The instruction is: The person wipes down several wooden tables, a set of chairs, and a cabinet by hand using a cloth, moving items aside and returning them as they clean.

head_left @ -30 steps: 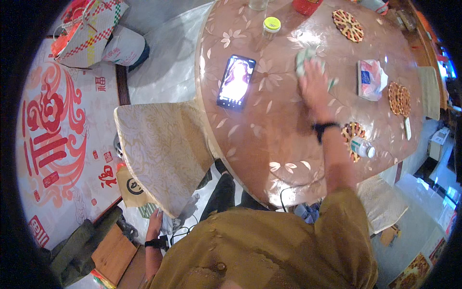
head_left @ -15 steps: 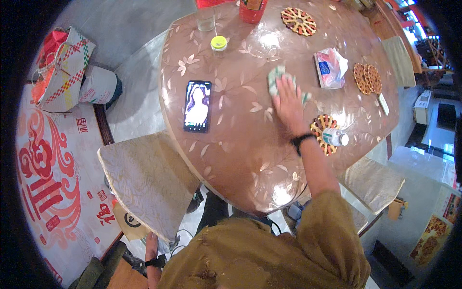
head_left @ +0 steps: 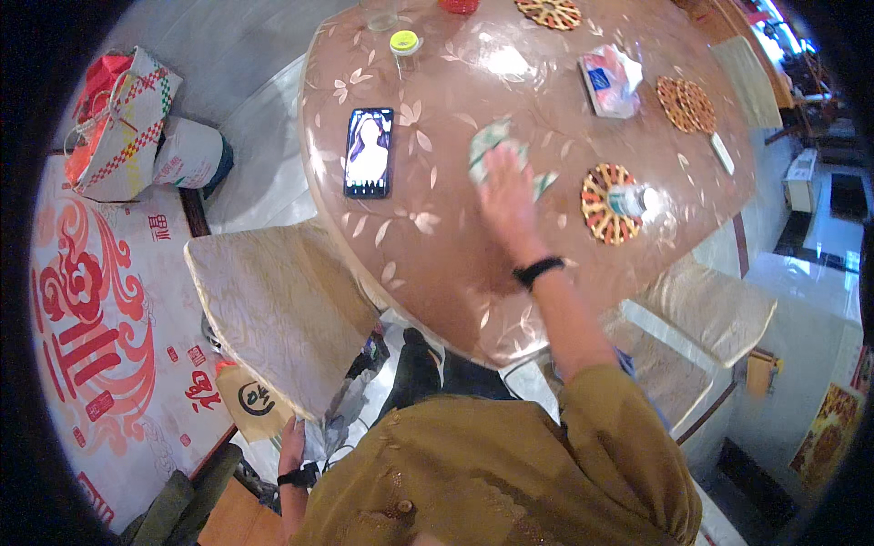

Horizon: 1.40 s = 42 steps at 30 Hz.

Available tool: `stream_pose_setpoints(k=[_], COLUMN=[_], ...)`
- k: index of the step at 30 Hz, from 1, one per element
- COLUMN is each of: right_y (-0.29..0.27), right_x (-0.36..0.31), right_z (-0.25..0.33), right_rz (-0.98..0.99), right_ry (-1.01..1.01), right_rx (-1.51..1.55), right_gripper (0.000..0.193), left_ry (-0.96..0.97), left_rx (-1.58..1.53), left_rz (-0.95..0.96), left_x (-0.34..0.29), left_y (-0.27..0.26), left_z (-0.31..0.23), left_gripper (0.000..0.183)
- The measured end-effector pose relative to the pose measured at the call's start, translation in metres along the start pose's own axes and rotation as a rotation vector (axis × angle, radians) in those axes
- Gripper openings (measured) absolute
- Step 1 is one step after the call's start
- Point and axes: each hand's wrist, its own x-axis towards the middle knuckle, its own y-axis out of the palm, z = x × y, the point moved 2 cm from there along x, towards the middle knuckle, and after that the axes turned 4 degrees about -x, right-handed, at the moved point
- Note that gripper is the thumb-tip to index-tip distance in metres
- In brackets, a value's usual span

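Note:
My right hand [head_left: 510,196], with a dark band at its wrist, presses a green-and-white checked cloth [head_left: 492,146] onto the brown, leaf-patterned tabletop [head_left: 437,264]. The hand is slightly blurred, and the cloth is bunched under its fingers. To its left lies a phone [head_left: 369,153] with a lit screen showing a person. On the right, a small white-capped bottle [head_left: 628,200] lies over a round lattice trivet [head_left: 601,217]. My left hand [head_left: 291,444] hangs low beside the cloth-covered chair [head_left: 282,309], near a brown paper bag [head_left: 253,405]; its fingers are partly hidden.
A jar with a yellow lid [head_left: 404,44] stands at the far left of the table. A tissue pack [head_left: 610,82], two overlapping trivets [head_left: 685,105] and a white strip-shaped object [head_left: 722,153] are at the right. Another covered chair [head_left: 710,305] sits at the right edge.
My right hand has slid the cloth leftward and nearer to me across the tabletop. The view has tilted, so the table's things sit higher in the picture. My left hand remains low by the chair.

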Motion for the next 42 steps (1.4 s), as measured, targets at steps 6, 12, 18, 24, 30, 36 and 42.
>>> stream_pose_setpoints(k=[6, 12, 18, 24, 30, 36, 42], right_y=[-0.061, -0.042, -0.087, -0.066, -0.030, -0.049, -0.036], right_x=[-0.157, -0.197, -0.244, -0.279, -0.238, -0.216, -0.122], right_z=[0.043, -0.054, 0.132, 0.000, -0.128, 0.037, -0.063], right_rz=[0.123, -0.080, 0.162, 0.028, -0.077, 0.063, -0.121], right_ry=[-0.028, 0.470, 0.098, 0.201, 0.684, -0.005, 0.089], right_rx=[0.196, -0.057, 0.238, 0.037, -0.189, 0.280, 0.111], right_gripper=[0.057, 0.055, 0.062, 0.058, 0.058, 0.061, 0.059], left_ry=[0.068, 0.183, 0.234, 0.288, 0.406, 0.450, 0.490], left_rx=[-0.151, -0.120, 0.082, 0.017, 0.236, 0.051, -0.097], left_rz=[0.077, 0.033, 0.053, 0.172, 0.171, 0.275, 0.180], left_x=[0.009, -0.011, -0.038, -0.066, -0.106, -0.124, -0.131], left_y=[-0.003, -0.032, -0.022, 0.001, 0.038, 0.088, 0.115], left_z=[0.026, 0.078, 0.078, 0.034, -0.057, -0.140, -0.220], left_gripper=[0.041, 0.032, 0.035, 0.036, 0.032, 0.031, 0.031])
